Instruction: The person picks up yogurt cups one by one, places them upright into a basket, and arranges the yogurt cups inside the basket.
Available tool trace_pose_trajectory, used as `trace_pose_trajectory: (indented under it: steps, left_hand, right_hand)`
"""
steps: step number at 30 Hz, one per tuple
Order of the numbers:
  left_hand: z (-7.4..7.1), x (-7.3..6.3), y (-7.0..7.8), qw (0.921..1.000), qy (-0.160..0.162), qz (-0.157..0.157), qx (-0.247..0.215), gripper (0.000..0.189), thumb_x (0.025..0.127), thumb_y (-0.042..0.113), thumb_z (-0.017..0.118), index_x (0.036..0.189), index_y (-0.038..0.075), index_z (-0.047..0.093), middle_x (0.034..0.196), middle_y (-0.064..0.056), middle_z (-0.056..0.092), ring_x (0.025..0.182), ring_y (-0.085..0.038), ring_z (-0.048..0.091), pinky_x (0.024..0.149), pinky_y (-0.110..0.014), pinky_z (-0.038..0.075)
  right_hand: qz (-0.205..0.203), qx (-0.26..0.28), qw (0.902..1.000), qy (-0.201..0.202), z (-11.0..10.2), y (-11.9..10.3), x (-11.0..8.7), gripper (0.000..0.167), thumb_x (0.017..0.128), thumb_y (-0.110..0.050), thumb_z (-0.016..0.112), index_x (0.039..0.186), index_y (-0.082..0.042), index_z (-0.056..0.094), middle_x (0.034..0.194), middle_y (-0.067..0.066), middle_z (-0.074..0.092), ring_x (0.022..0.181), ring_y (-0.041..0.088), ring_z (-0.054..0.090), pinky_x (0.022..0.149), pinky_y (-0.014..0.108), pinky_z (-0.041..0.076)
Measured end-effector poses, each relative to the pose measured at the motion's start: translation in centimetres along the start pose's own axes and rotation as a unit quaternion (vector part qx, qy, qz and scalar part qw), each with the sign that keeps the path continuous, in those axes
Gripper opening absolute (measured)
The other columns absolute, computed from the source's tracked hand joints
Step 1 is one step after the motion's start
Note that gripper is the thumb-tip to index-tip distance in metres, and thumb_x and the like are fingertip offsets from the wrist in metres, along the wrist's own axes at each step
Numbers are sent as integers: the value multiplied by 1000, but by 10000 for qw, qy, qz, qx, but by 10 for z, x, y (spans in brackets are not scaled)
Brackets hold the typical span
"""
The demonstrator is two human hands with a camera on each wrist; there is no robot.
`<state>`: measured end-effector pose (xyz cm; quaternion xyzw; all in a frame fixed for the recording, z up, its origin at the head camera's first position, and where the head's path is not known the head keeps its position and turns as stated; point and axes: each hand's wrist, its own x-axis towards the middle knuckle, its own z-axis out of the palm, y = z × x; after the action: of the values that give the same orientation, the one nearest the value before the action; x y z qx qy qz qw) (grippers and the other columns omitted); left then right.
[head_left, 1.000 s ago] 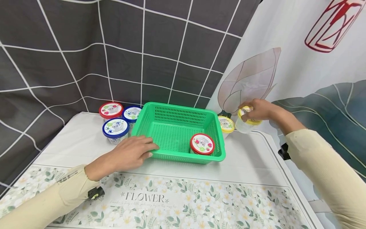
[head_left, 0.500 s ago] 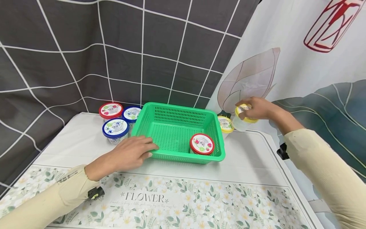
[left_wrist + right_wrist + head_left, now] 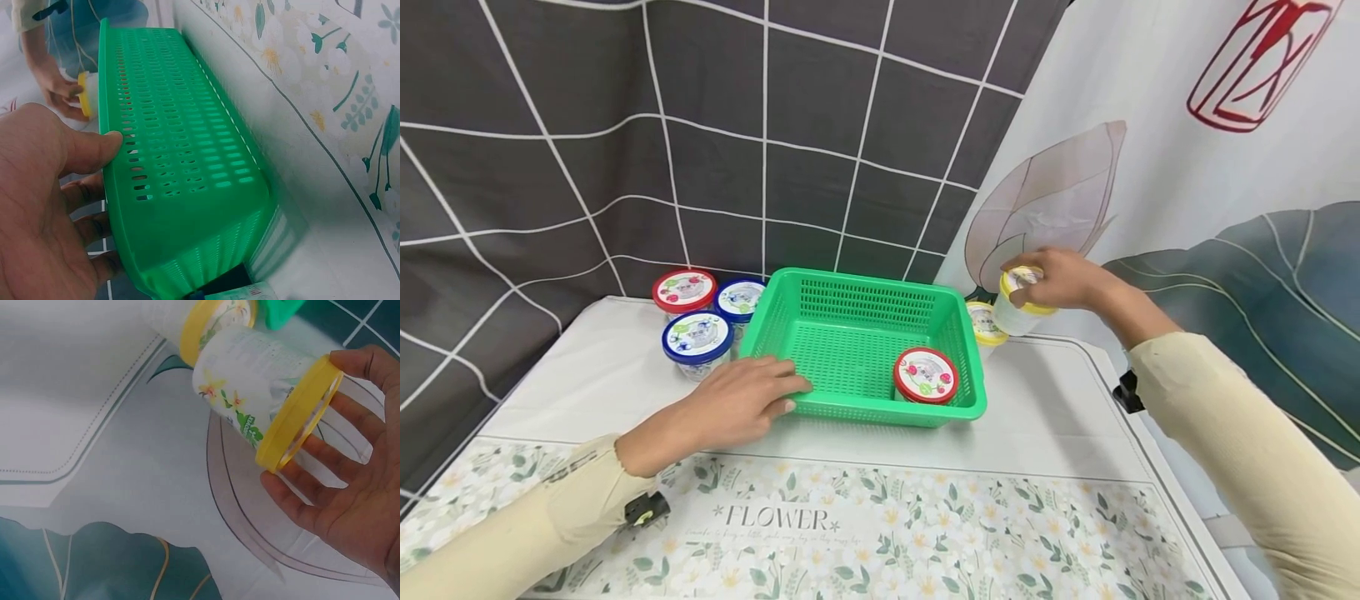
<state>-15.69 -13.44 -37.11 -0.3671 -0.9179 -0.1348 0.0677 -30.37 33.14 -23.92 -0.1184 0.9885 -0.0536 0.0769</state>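
Observation:
My left hand [image 3: 741, 402] grips the near-left rim of a green plastic basket [image 3: 835, 358]. In the left wrist view the thumb lies outside the basket wall and the fingers go behind the rim. A red-lidded tub [image 3: 927, 376] stands in the basket's front right corner. To the right of the basket, my right hand [image 3: 1063, 279] holds a yellow-lidded tub [image 3: 250, 387] by its lid, fingers spread round the edge. The held tub is raised and slightly tilted. A second yellow-lidded tub [image 3: 985, 325] stands beside the basket, partly hidden by it.
Left of the basket stand a red-lidded tub [image 3: 685, 290] and two blue-lidded tubs, one in front [image 3: 697, 335] and one behind [image 3: 740, 298]. A dark grid-patterned curtain [image 3: 820, 150] hangs behind the table. A floral strip [image 3: 925, 533] covers the table's near part.
My right hand has lifted the yellow-lidded tub and carried it left toward the basket, so it now overlaps the other yellow-lidded tub. The left hand keeps its hold on the basket.

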Motion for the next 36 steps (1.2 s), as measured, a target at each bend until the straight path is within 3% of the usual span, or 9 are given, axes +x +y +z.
trace_pose_trajectory:
  steps: [15,23,30,36]
  left_hand:
    - [-1,-1,0,10000,-29,-34,-15,27,106,12,73,132,18,81,111,5,73,97,-14,63,81,-35,55]
    - [-2,0,1,10000,-4,-7,-10,27,106,12,73,131,17,81,110,4,73,97,-15,64,82,-36,56]
    - [-3,1,2,10000,0,27,-26,27,106,13,74,131,19,81,110,5,73,97,-14,64,82,-37,56]
    - [-3,1,2,10000,-21,21,-14,27,107,13,74,132,20,81,110,6,73,97,-14,65,80,-37,56]
  right_hand:
    - [-279,-85,9993,235,1,-13,3,65,97,-39,72,157,-16,67,148,28,59,122,48,61,98,65,62]
    - [-391,-37,9988,292,1,-17,-1,65,96,-39,72,157,-16,67,152,28,57,126,49,61,102,68,61]
    - [-501,36,9983,290,1,-23,-2,66,96,-38,73,158,-17,66,165,29,50,137,52,58,106,71,60]
    - [-605,10,9977,304,1,-28,-2,65,96,-36,75,158,-17,66,165,29,51,136,51,59,105,70,60]
